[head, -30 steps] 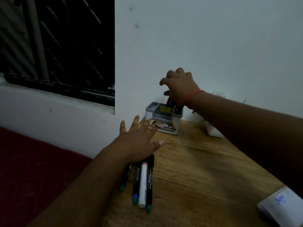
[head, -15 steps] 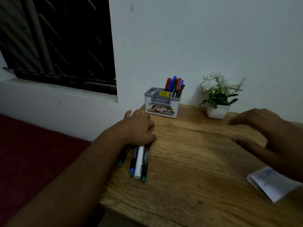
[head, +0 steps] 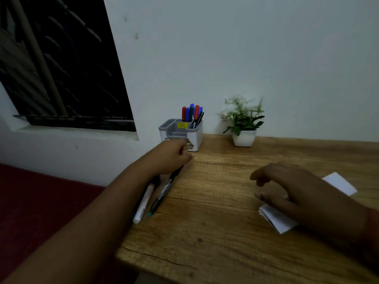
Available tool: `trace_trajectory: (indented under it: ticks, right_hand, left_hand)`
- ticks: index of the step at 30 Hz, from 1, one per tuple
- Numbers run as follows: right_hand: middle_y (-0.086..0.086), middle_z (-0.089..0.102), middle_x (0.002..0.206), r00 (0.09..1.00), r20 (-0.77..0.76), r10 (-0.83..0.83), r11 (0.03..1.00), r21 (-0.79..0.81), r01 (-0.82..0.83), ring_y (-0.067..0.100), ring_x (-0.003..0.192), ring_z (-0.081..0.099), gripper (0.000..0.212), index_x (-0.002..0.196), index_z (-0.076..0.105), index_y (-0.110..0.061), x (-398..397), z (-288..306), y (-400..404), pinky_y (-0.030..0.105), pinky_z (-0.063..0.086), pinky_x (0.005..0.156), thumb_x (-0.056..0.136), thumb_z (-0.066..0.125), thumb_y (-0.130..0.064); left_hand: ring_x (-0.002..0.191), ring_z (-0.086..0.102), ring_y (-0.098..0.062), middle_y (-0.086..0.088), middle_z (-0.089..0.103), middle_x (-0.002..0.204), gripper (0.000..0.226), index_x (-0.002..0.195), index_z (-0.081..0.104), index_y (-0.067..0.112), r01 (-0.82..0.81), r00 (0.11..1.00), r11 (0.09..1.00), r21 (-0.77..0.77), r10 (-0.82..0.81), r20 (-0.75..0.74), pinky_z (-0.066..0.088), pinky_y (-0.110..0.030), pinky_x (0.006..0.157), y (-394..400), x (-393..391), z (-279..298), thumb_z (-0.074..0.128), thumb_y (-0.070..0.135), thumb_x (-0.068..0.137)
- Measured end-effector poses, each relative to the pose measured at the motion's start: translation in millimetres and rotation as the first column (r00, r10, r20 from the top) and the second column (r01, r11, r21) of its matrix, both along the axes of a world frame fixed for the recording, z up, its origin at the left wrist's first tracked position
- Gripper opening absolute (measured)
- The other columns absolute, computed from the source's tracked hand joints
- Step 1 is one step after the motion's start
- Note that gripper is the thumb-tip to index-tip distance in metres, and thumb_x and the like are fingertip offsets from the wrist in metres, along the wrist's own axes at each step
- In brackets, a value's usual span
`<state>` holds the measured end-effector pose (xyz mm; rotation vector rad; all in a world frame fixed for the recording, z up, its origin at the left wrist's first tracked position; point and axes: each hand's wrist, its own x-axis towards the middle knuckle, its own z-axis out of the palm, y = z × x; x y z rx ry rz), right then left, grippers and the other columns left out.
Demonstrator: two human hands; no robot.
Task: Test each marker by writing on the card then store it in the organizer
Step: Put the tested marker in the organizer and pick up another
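My left hand point(head: 172, 155) is curled around the upper end of a black marker with a green tip point(head: 164, 192), which slants away from the others near the table's left edge. A white marker point(head: 143, 203) and a dark one lie beside it, partly hidden by my forearm. The white and grey organizer point(head: 194, 138) stands against the wall just behind my left hand, with several red, blue and green markers point(head: 191, 112) upright in its back compartment. My right hand point(head: 297, 193), fingers spread, rests on the white folded card point(head: 281, 223).
A small white pot with a flowering plant point(head: 244, 124) stands against the wall right of the organizer. The wooden table point(head: 215, 201) ends at its left edge near the markers, with a dark red surface point(head: 41, 201) below. A dark window is at upper left.
My left hand has closed on the green-tipped marker and swung it out of the row. My right hand has drawn back from the organizer and come down on the card.
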<state>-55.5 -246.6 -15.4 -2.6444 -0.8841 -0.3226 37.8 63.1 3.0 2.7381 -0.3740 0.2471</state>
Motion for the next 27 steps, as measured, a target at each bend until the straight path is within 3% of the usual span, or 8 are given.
trace_trajectory:
  ticks: [2,5,9,13,16,19,24,27]
  right_hand:
    - [-0.035,0.054,0.108,0.999,-0.042,0.002,1.000,-0.016,-0.003,-0.016,0.105,0.050,0.037,0.118,0.046,-0.056,-2,0,3,0.016,0.046,0.091,0.084,0.038,-0.071]
    - [-0.030,0.058,0.109,0.997,-0.083,0.006,0.994,0.112,0.003,-0.012,0.105,0.054,0.031,0.119,0.051,-0.050,-2,-2,9,0.019,0.049,0.091,0.090,0.051,-0.060]
    - [-0.023,0.062,0.111,0.983,-0.182,-0.025,0.924,0.370,0.092,-0.008,0.102,0.059,0.034,0.125,0.052,-0.044,-1,-7,13,0.022,0.054,0.089,0.092,0.060,-0.051]
    - [-0.009,0.072,0.096,0.981,-0.190,-0.049,0.801,0.579,0.152,-0.001,0.083,0.071,0.029,0.117,0.052,-0.042,3,-2,6,0.021,0.057,0.075,0.097,0.065,-0.026]
    - [0.003,0.074,0.083,0.975,-0.200,-0.097,0.664,0.717,0.212,0.009,0.062,0.072,0.018,0.113,0.066,-0.023,12,7,-7,0.022,0.056,0.058,0.098,0.063,-0.013]
    - [0.014,0.073,0.073,0.962,-0.261,-0.074,0.522,0.812,0.260,0.019,0.052,0.067,0.007,0.099,0.070,-0.008,17,15,-23,0.028,0.050,0.043,0.095,0.068,-0.012]
    - [0.014,0.071,0.069,0.950,-0.311,-0.013,0.347,0.890,0.296,0.019,0.049,0.064,0.020,0.093,0.064,0.001,22,20,-35,0.023,0.038,0.039,0.092,0.071,-0.018]
    - [0.011,0.066,0.069,0.933,-0.352,0.069,0.349,0.885,0.308,0.021,0.054,0.061,0.012,0.087,0.065,-0.008,23,17,-32,0.027,0.043,0.044,0.091,0.071,-0.017]
  left_hand:
    - [0.072,0.055,-0.014,0.001,0.060,0.079,0.025,0.083,0.053,0.018,0.055,0.998,0.998,-0.012,-0.054,0.034,0.041,-0.030,0.061,-21,-1,6,0.058,0.039,0.096]
    - [0.081,0.059,-0.018,-0.003,0.062,0.086,0.027,0.091,0.058,0.017,0.124,0.985,0.990,-0.074,-0.113,0.133,0.049,-0.037,0.071,-60,-6,15,0.055,0.043,0.098]
    - [0.075,0.061,-0.021,-0.007,0.063,0.083,0.028,0.090,0.058,0.015,0.190,0.955,0.922,-0.338,-0.095,0.279,0.050,-0.036,0.068,-109,-12,29,0.050,0.040,0.101]
    - [0.054,0.062,-0.011,-0.004,0.064,0.072,0.030,0.092,0.058,0.010,0.208,0.966,0.625,-0.752,-0.012,0.257,0.053,-0.031,0.062,-143,-13,28,0.048,0.036,0.103]
    - [0.061,0.067,-0.013,-0.003,0.068,0.081,0.026,0.097,0.062,0.010,0.161,0.986,0.480,-0.862,-0.035,0.164,0.056,-0.037,0.073,-149,-6,5,0.049,0.032,0.103]
    - [0.063,0.064,-0.014,-0.006,0.066,0.069,0.021,0.096,0.066,0.015,0.162,0.983,0.552,-0.818,-0.165,0.083,0.057,-0.040,0.083,-144,-4,-22,0.052,0.030,0.100]
    - [0.073,0.065,-0.034,-0.002,0.061,0.059,0.036,0.100,0.067,0.010,0.247,0.943,0.587,-0.771,-0.330,0.051,0.054,-0.038,0.085,-145,-12,-28,0.057,0.042,0.089]
    - [0.065,0.063,-0.020,-0.011,0.063,0.074,0.018,0.102,0.066,0.018,0.306,0.931,0.670,-0.676,-0.359,0.066,0.055,-0.048,0.081,-147,-14,-32,0.058,0.034,0.098]
